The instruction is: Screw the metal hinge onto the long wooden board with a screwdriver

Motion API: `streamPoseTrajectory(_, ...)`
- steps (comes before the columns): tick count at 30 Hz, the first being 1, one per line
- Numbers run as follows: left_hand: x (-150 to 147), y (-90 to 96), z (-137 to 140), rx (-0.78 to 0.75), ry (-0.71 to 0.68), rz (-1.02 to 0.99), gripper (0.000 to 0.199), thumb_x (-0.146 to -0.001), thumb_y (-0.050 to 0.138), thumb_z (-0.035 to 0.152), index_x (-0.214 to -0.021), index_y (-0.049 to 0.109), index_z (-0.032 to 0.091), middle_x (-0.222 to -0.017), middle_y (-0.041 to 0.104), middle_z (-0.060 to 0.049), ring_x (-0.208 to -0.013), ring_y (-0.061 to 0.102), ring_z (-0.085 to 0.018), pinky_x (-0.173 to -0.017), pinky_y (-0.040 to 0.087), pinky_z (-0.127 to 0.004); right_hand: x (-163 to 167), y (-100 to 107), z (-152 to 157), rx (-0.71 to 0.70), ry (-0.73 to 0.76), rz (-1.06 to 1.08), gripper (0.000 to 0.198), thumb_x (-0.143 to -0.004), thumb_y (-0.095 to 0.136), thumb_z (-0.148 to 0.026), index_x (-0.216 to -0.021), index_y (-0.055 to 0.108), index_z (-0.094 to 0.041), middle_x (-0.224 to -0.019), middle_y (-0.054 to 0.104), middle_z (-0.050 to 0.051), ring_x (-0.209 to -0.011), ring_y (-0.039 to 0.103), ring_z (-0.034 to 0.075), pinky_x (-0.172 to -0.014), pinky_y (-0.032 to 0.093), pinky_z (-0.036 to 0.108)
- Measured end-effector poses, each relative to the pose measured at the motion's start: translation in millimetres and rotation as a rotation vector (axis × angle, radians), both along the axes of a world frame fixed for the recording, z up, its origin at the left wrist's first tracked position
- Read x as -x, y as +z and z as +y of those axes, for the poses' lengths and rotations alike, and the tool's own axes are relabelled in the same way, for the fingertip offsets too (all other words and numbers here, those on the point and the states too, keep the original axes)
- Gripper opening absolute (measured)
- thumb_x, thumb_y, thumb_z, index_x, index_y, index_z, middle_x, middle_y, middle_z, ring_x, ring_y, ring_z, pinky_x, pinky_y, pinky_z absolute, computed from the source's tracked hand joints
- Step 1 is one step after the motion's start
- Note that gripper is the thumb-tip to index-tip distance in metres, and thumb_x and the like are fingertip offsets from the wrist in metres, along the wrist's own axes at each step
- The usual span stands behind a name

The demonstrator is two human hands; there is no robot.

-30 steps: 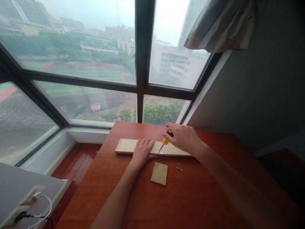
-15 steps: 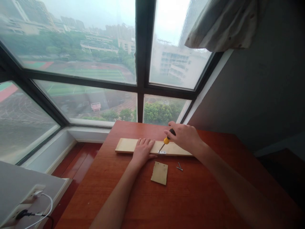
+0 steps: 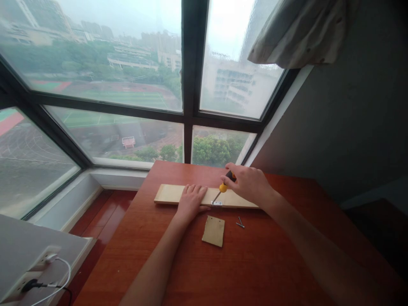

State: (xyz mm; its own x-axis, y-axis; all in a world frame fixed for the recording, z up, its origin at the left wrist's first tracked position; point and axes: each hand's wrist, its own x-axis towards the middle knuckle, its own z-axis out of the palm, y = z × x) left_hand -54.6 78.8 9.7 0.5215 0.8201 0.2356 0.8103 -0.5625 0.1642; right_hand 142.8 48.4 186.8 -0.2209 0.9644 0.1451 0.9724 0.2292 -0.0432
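A long pale wooden board [image 3: 168,194] lies across the table. My left hand [image 3: 190,202] grips it near the middle, fingers over the top and thumb along the front edge. My right hand [image 3: 250,182] is closed around a screwdriver [image 3: 222,187] with a yellow and black handle. Its shaft slants down to the left, and the tip meets the left end of a small metal plate [image 3: 217,203] at the board's front edge. Whether a screw sits under the tip is too small to tell. The right forearm covers the board's right end.
In front of the board lies a squarish tan piece [image 3: 213,231] with two small holes. Two screws [image 3: 240,222] rest to its right. All this is on a reddish-brown table [image 3: 204,272] by large windows. Plugs and cables [image 3: 47,272] are at the wall, lower left.
My right hand has turned and shifted very slightly on the screwdriver's handle. The tip stays on the metal plate, and my left hand and the board have not moved.
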Motion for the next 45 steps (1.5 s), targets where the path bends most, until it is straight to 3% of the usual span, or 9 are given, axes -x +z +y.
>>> streamPoseTrajectory(3, 0.2, 0.1, 0.0, 0.000, 0.001, 0.002, 0.075, -0.066, 0.074, 0.057, -0.129, 0.048, 0.025, -0.121, 0.057, -0.010, -0.114, 0.048, -0.031, -0.105, 0.028, -0.045, 0.3, 1.1, 0.0, 0.010, -0.057, -0.076, 0.034, -0.093, 0.042, -0.051, -0.099, 0.061, -0.024, -0.079, 0.070, 0.005, -0.070, 0.063, 0.021, -0.057, 0.034, 0.027)
streamPoseTrajectory(6, 0.1, 0.5, -0.1, 0.006, 0.003, -0.001, 0.075, -0.066, 0.074, 0.058, -0.129, 0.048, 0.026, -0.122, 0.057, -0.010, -0.114, 0.048, -0.031, -0.105, 0.028, -0.045, -6.1, -1.3, 3.2, 0.031, 0.021, 0.066, 0.025, -0.091, 0.048, -0.040, -0.109, 0.058, -0.026, -0.089, 0.070, 0.002, -0.073, 0.063, 0.018, -0.059, 0.035, 0.026)
streamPoseTrajectory(10, 0.1, 0.4, 0.2, 0.016, 0.001, -0.011, 0.075, -0.065, 0.075, 0.057, -0.128, 0.049, 0.026, -0.121, 0.057, -0.010, -0.114, 0.048, -0.031, -0.105, 0.028, -0.045, -14.9, -5.2, 5.8, 0.090, 0.125, 0.245, 0.033, -0.081, 0.055, -0.025, -0.115, 0.055, -0.024, -0.100, 0.068, 0.002, -0.076, 0.061, 0.014, -0.062, 0.038, 0.024)
streamPoseTrajectory(17, 0.1, 0.3, 0.5, 0.030, 0.001, -0.023, 0.073, -0.067, 0.073, 0.058, -0.128, 0.050, 0.026, -0.121, 0.058, -0.010, -0.115, 0.048, -0.031, -0.105, 0.028, -0.047, -13.1, -6.1, 5.7, -0.014, -0.056, 0.049, 0.032, -0.091, 0.044, -0.051, -0.091, 0.062, -0.024, -0.073, 0.066, 0.001, -0.064, 0.059, 0.017, -0.055, 0.031, 0.026)
streamPoseTrajectory(21, -0.4, 1.0, 0.4, 0.030, 0.004, -0.014, 0.075, -0.066, 0.074, 0.058, -0.128, 0.050, 0.025, -0.121, 0.058, -0.011, -0.114, 0.049, -0.031, -0.105, 0.028, -0.046, -19.7, -8.2, 8.6, 0.054, 0.074, 0.263, 0.022, -0.089, 0.049, -0.035, -0.105, 0.060, -0.024, -0.085, 0.068, 0.000, -0.069, 0.059, 0.014, -0.060, 0.037, 0.024)
streamPoseTrajectory(25, -0.5, 0.6, 0.6, 0.033, 0.007, -0.018, 0.073, -0.067, 0.073, 0.059, -0.129, 0.049, 0.027, -0.121, 0.058, -0.010, -0.114, 0.048, -0.030, -0.105, 0.028, -0.046, -27.6, -9.1, 7.9, 0.143, 0.190, 0.411, 0.032, -0.081, 0.052, -0.022, -0.112, 0.056, -0.021, -0.095, 0.068, 0.001, -0.075, 0.060, 0.013, -0.067, 0.042, 0.023)
streamPoseTrajectory(32, 0.3, -1.5, 0.4, 0.016, 0.003, -0.013, 0.075, -0.066, 0.074, 0.058, -0.130, 0.048, 0.027, -0.122, 0.057, -0.010, -0.115, 0.048, -0.030, -0.105, 0.027, -0.045, -23.5, -7.9, 2.0, 0.039, -0.066, 0.066, 0.033, -0.091, 0.045, -0.051, -0.100, 0.063, -0.024, -0.081, 0.070, 0.004, -0.071, 0.063, 0.020, -0.058, 0.036, 0.026)
streamPoseTrajectory(40, -0.2, -1.1, 0.5, 0.019, 0.006, -0.008, 0.075, -0.066, 0.074, 0.058, -0.129, 0.049, 0.026, -0.122, 0.057, -0.010, -0.115, 0.048, -0.031, -0.105, 0.027, -0.045, -41.6, -12.3, -0.6, 0.189, 0.155, 0.492, 0.032, -0.081, 0.058, -0.026, -0.113, 0.057, -0.022, -0.097, 0.069, 0.002, -0.081, 0.063, 0.015, -0.073, 0.047, 0.026)
streamPoseTrajectory(45, 0.1, -1.1, 0.4, 0.014, 0.006, -0.006, 0.074, -0.067, 0.073, 0.059, -0.129, 0.048, 0.027, -0.122, 0.057, -0.009, -0.115, 0.048, -0.030, -0.105, 0.027, -0.044, -54.3, -13.8, -4.8, 0.177, 0.103, 0.538, 0.030, -0.077, 0.058, -0.024, -0.106, 0.060, -0.021, -0.094, 0.068, 0.002, -0.081, 0.062, 0.016, -0.072, 0.048, 0.026)
